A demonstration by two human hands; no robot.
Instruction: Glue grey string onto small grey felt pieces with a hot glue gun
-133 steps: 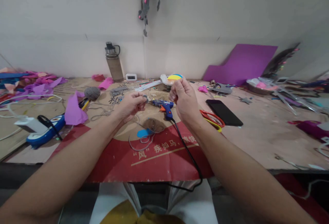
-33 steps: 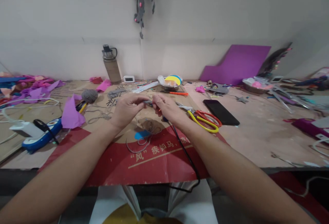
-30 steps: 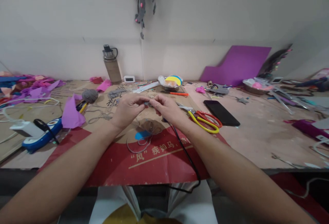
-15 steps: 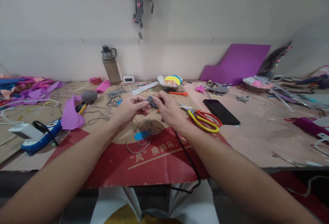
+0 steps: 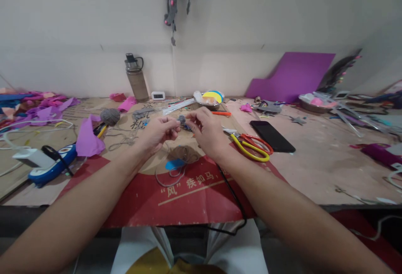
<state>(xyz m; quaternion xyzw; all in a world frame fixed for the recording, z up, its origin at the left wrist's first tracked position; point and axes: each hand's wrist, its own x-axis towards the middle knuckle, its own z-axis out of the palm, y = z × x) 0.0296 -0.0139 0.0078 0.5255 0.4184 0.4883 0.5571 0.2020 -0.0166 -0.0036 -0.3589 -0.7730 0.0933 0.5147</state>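
My left hand (image 5: 162, 131) is closed in a pinch, with its fingertips beside a small grey piece (image 5: 181, 119). What the pinch holds is too small to make out. Just right of that piece is my right hand (image 5: 207, 130), its fingers curled and pointing left; whether they grip anything is unclear. Loose grey yarn (image 5: 171, 177) lies in loops below both hands, over a blue piece (image 5: 175, 164) on the red and brown sheet (image 5: 141, 207).
Scissors (image 5: 251, 147) and a black phone (image 5: 272, 136) lie right of my right hand. A grey yarn ball (image 5: 110, 116), purple felt (image 5: 89, 136) and a blue power strip (image 5: 53, 166) are on the left. A bottle (image 5: 137, 81) stands behind.
My right hand has shifted slightly right, widening the gap between the hands. The small grey piece shows more clearly between them. The whole view has moved a little.
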